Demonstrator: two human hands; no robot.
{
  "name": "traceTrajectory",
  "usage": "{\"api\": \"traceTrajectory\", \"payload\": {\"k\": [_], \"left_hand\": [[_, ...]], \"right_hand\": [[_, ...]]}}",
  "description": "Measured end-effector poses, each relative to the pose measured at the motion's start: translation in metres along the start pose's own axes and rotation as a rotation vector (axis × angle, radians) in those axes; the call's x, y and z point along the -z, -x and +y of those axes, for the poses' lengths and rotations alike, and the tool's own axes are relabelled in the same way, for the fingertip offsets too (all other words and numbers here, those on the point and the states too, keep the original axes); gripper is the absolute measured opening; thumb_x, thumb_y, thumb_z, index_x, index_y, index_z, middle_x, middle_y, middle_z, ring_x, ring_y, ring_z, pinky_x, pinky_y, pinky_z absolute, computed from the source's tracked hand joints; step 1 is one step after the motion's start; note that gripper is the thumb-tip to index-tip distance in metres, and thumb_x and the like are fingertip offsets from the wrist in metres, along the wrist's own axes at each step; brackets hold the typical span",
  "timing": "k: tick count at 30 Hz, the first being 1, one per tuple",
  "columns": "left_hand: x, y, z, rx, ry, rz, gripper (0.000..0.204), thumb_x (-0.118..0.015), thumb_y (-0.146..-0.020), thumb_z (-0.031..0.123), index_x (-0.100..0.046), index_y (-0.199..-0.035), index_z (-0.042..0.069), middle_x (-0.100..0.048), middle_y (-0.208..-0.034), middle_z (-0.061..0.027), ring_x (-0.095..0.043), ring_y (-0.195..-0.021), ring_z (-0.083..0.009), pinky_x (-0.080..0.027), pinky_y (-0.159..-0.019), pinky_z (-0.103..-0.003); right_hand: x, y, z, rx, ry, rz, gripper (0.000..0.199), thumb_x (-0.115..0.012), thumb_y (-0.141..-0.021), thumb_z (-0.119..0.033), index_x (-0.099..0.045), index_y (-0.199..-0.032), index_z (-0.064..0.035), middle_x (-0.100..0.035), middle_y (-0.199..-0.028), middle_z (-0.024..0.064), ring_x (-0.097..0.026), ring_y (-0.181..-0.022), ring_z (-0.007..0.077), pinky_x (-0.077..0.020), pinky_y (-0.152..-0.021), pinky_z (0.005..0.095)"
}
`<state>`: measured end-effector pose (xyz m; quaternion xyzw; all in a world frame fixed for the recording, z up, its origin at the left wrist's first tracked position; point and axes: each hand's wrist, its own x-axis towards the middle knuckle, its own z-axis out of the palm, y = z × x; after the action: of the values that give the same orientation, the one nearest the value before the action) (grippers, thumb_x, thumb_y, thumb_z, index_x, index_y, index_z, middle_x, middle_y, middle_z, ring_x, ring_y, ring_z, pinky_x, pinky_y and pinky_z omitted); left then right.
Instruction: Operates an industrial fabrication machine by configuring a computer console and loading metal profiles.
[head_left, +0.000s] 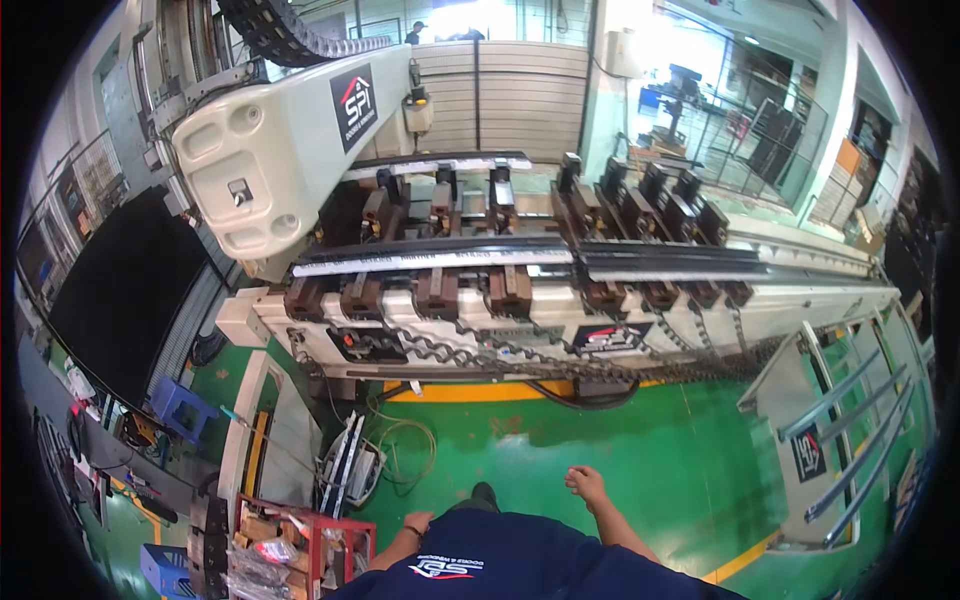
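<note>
My right hand (587,484) hangs over the green floor ahead of my body, its fingers loosely bent and apart, with nothing visible in it. My left hand (418,523) is low beside my dark blue shirt (520,555), nearest to a red rack (345,530); its fingers are small and partly hidden. Neither hand touches the long machine (460,340) in front of me. Black and white profiles (430,258) lie along its brown clamps (437,290).
A large beige machine head (245,165) stands over the machine's left end. A bin of offcuts (355,470) and a coiled hose (412,450) are on the floor at left, near a blue stool (183,410). At right stands a frame with metal rails (850,440).
</note>
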<state>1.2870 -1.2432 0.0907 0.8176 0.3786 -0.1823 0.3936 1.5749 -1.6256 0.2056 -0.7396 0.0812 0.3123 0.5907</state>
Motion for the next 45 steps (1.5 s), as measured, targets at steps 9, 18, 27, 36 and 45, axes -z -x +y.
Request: {"api": "traceTrajectory", "payload": {"k": [9, 18, 27, 36, 45], "left_hand": [[0.166, -0.188, 0.163, 0.118, 0.918, 0.174, 0.039, -0.065, -0.098, 0.034, -0.064, -0.124, 0.005, -0.072, -0.107, -0.0092, -0.071, -0.080, -0.0195, -0.052, -0.062, -0.034], [0.113, -0.217, 0.113, 0.105, 0.460, 0.243, 0.016, -0.062, -0.093, 0.019, -0.062, -0.084, 0.006, -0.061, -0.067, -0.0075, -0.057, -0.049, -0.0196, -0.039, -0.040, -0.035], [0.172, -0.300, 0.288, 0.624, 1.456, 0.661, 0.029, -0.067, -0.096, 0.024, -0.062, -0.117, 0.005, -0.069, -0.091, -0.0078, -0.070, -0.076, -0.0212, -0.050, -0.057, -0.034], [0.325, -0.365, 0.394, 0.501, 1.079, 0.842, 0.036, -0.068, -0.098, 0.022, -0.061, -0.127, 0.000, -0.073, -0.106, -0.0079, -0.072, -0.087, -0.0168, -0.053, -0.069, -0.028], [0.453, -0.437, 0.472, 0.128, 1.073, 0.945, 0.039, -0.062, -0.103, 0.024, -0.059, -0.132, -0.002, -0.071, -0.119, -0.0115, -0.069, -0.104, -0.0189, -0.056, -0.090, -0.030]], "right_hand": [[-0.075, -0.219, -0.219, 0.553, 0.236, -0.018, 0.028, -0.065, -0.100, -0.021, -0.070, -0.113, 0.0026, -0.074, -0.091, 0.0063, -0.068, -0.085, 0.0130, -0.0557, -0.079, 0.0295], [-0.196, -0.454, -0.562, 0.900, 0.480, -0.102, 0.031, -0.066, -0.099, -0.031, -0.074, -0.108, -0.0030, -0.074, -0.094, 0.0139, -0.069, -0.088, 0.0172, -0.0539, -0.081, 0.0341], [-0.329, -0.742, -0.879, 1.348, 0.727, -0.007, 0.037, -0.065, -0.097, -0.038, -0.073, -0.104, -0.0022, -0.070, -0.103, 0.0235, -0.066, -0.101, 0.0413, -0.0527, -0.084, 0.0510], [-0.419, -0.951, -0.963, 1.056, 1.349, 0.020, 0.061, -0.057, -0.095, -0.063, -0.072, -0.100, -0.0036, -0.073, -0.106, 0.0224, -0.071, -0.102, 0.0391, -0.0557, -0.085, 0.0530], [-0.400, -0.904, -0.997, 1.435, 1.288, 0.014, 0.057, -0.055, -0.099, -0.059, -0.071, -0.082, -0.0060, -0.071, -0.084, 0.0194, -0.071, -0.082, 0.0390, -0.0559, -0.071, 0.0504]]}}
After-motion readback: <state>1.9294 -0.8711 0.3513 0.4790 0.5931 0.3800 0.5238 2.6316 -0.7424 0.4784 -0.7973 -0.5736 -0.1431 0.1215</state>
